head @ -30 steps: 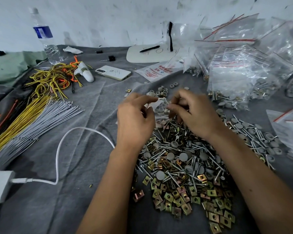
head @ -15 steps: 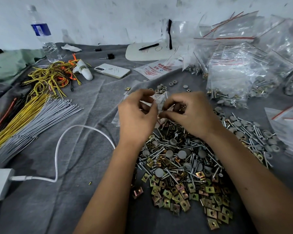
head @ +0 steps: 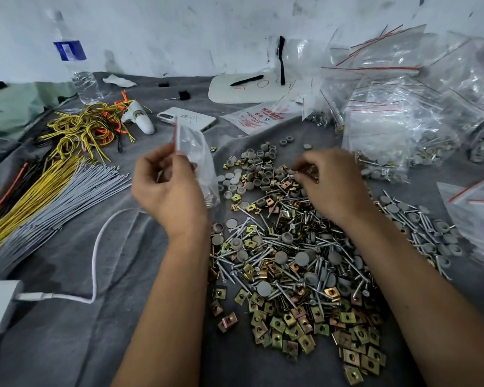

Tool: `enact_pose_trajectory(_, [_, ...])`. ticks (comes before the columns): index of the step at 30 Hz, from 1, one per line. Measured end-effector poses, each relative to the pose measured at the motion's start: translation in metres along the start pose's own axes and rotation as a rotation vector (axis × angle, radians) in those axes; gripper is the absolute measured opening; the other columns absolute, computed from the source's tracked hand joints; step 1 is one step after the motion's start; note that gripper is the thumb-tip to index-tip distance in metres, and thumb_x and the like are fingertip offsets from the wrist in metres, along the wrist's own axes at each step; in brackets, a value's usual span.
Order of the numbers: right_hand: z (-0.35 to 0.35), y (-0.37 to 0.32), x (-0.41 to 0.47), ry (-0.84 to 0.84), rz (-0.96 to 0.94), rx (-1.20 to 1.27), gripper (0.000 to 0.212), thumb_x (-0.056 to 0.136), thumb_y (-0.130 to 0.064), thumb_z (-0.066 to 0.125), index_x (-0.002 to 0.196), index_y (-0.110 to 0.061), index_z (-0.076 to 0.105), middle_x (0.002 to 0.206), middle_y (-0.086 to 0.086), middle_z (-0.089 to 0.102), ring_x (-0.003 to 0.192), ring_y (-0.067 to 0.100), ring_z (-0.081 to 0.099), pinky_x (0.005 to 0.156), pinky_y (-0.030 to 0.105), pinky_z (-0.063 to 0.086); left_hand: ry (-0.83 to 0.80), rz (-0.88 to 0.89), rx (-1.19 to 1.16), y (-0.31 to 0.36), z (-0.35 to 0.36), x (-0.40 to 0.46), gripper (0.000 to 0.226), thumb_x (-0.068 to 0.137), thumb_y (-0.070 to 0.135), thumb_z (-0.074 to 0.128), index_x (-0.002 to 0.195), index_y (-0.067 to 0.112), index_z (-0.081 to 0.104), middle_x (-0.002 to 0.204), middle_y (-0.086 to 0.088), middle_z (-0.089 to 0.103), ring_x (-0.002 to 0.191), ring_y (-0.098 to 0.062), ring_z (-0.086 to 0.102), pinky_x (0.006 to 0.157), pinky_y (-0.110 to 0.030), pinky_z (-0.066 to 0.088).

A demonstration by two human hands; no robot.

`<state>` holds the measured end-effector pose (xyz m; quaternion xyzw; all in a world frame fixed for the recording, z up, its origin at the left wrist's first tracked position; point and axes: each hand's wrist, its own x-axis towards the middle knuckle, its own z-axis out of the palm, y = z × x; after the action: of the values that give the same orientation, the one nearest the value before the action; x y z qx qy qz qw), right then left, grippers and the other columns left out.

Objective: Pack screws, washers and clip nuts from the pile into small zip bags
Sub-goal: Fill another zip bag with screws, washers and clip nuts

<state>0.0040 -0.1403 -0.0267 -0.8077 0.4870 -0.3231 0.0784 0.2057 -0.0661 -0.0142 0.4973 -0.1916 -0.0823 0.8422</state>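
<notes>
upright, the clear red-zipped zip bag [head: 196,157] holds few pieces.

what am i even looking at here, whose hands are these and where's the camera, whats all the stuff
There is no machine here: these are a person's two bare hands, filmed by one camera worn on the head, looking forward and down. The left hand holds up a small clear zip bag with a red strip. The right hand reaches into the pile of screws, washers and clip nuts on a grey cloth. Filled bags lie at the right; bundled wires, a phone and a water bottle lie at the left.
</notes>
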Motion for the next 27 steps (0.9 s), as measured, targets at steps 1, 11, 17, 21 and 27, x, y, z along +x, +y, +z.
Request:
enact_pose_trajectory(1, [0.0,-0.002,0.002,-0.041,-0.031,-0.057,0.023,0.09,-0.024,0.075,0.113,-0.021,0.075,0.112,0.001,0.074,0.109,0.021,0.063,0.095,0.029,0.044,0.039,0.072,-0.025,0.004,-0.001,0.001,0.018,0.089,-0.009,0.063,0.092,0.008,0.067,0.077,-0.002,0.065,0.064,-0.014,0.057,0.06,-0.027,0.052])
enact_pose_trajectory(11, [0.006,-0.003,0.008,-0.204,-0.054,-0.108,0.019,0.088,-0.029,0.078,0.107,-0.025,0.077,0.111,-0.002,0.072,0.107,0.016,0.058,0.096,0.031,0.047,-0.15,0.713,0.449,0.006,-0.008,-0.002,0.009,0.09,0.001,0.063,0.095,0.003,0.07,0.09,-0.008,0.065,0.076,-0.016,0.059,0.062,-0.028,0.051])
enact_pose_trajectory(17, [0.004,0.003,0.022,-0.113,0.071,0.003,0.006,0.094,-0.022,0.073,0.098,-0.019,0.075,0.092,-0.002,0.074,0.076,0.011,0.069,0.072,0.033,0.06,-0.234,0.338,0.541,-0.007,-0.005,-0.007,0.009,0.086,0.005,0.063,0.089,0.01,0.069,0.078,0.001,0.065,0.071,-0.016,0.062,0.068,-0.027,0.052])
enact_pose_trajectory(21, [0.01,0.005,0.056,-0.283,0.068,-0.086,0.027,0.095,-0.005,0.067,0.114,-0.023,0.072,0.101,-0.001,0.072,0.082,0.012,0.068,0.076,0.035,0.06,-0.217,0.125,0.514,-0.012,-0.002,-0.007,0.007,0.085,0.007,0.066,0.089,0.011,0.071,0.076,0.001,0.066,0.072,-0.018,0.065,0.072,-0.04,0.058])
enact_pose_trajectory(27, [0.017,0.006,0.086,-0.507,0.071,-0.115,0.015,0.091,-0.009,0.072,0.097,-0.023,0.074,0.098,-0.006,0.071,0.093,0.014,0.067,0.088,0.033,0.056,-0.009,-0.013,0.318,-0.01,-0.001,0.002,0.014,0.084,0.0,0.064,0.085,0.013,0.068,0.074,-0.001,0.063,0.069,-0.018,0.061,0.067,-0.031,0.054])
